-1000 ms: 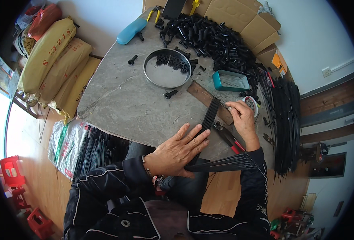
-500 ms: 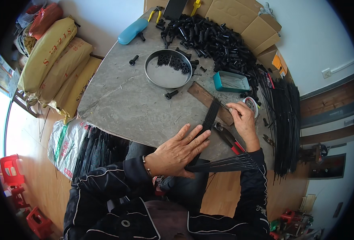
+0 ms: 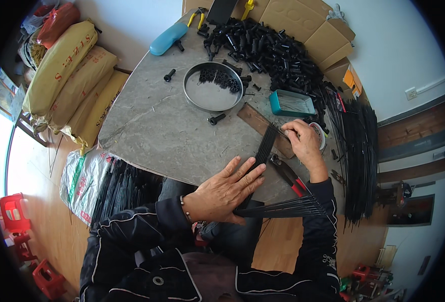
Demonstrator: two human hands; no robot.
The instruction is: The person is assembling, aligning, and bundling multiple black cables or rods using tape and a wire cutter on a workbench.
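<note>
My left hand (image 3: 226, 190) lies flat with fingers spread on a row of thin black rods (image 3: 263, 151) at the near edge of the grey table (image 3: 152, 126). The rods run up across a brown wooden strip (image 3: 255, 121). More black rods (image 3: 288, 207) fan out to the right under my left palm. My right hand (image 3: 303, 143) rests at the far end of the row on the wooden strip, its fingertips pinched at the rod tips; what they pinch is too small to tell.
A round metal tray (image 3: 212, 93) holds black parts. A pile of black parts (image 3: 268, 48), a teal box (image 3: 291, 103), red-handled pliers (image 3: 290, 178), a blue tool (image 3: 167, 38), cardboard boxes (image 3: 303, 20), yellow sacks (image 3: 66, 75) and bundles of long black rods (image 3: 358, 151) surround the table.
</note>
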